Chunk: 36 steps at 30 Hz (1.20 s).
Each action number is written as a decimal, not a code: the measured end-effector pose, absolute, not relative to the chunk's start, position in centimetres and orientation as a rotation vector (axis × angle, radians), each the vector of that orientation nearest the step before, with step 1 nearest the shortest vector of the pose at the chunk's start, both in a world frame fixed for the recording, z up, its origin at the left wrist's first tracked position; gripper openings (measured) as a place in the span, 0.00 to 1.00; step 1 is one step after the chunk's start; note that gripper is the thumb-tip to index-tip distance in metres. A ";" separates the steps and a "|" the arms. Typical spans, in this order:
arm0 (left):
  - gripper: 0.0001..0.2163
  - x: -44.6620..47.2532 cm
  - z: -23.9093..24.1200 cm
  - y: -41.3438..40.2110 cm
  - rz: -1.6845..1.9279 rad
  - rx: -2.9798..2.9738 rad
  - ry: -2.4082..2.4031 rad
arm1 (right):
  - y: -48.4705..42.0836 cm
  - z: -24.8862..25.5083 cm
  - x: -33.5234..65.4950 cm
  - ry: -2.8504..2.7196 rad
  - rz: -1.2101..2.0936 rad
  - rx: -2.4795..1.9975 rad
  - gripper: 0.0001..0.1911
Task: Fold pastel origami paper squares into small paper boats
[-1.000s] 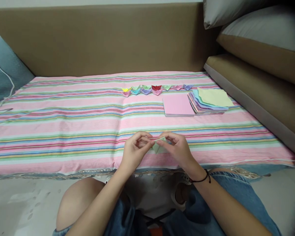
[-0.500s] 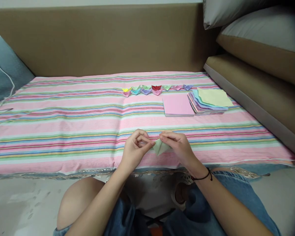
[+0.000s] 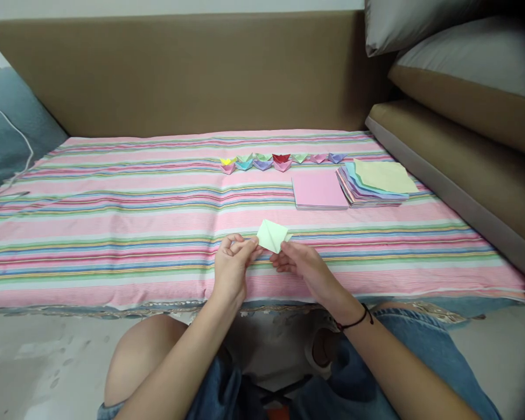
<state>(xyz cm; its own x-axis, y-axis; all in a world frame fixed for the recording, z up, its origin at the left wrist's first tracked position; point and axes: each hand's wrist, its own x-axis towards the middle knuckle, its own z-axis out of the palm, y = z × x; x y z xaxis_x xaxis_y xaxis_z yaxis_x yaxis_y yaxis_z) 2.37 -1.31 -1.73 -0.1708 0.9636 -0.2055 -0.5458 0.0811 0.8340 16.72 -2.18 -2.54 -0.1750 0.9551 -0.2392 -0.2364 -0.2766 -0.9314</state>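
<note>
A small folded piece of pale green paper (image 3: 272, 235) is held up between both hands, just above the striped cloth (image 3: 114, 233). My left hand (image 3: 233, 269) pinches its left lower edge with curled fingers. My right hand (image 3: 301, 265) pinches its right lower corner between thumb and fingertips. The paper stands tilted, showing a diamond-like face with a crease. Both hands hover near the front edge of the cloth.
A row of small folded paper boats (image 3: 280, 161) in several colours lies further back. A pink paper stack (image 3: 318, 191) and a mixed-colour paper stack (image 3: 376, 181) lie to the right. Brown cushions (image 3: 455, 151) rise at the right; a brown backrest (image 3: 192, 76) runs behind.
The green paper has been turned and lifted, its face now tipped up toward the camera. Both hands shifted slightly lower and changed their grip to its bottom edges.
</note>
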 end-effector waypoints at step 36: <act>0.09 2.5 -1.1 -2.2 1.164 1.039 1.057 | -2.3 -2.1 17.7 -1.260 1.238 -1.141 0.11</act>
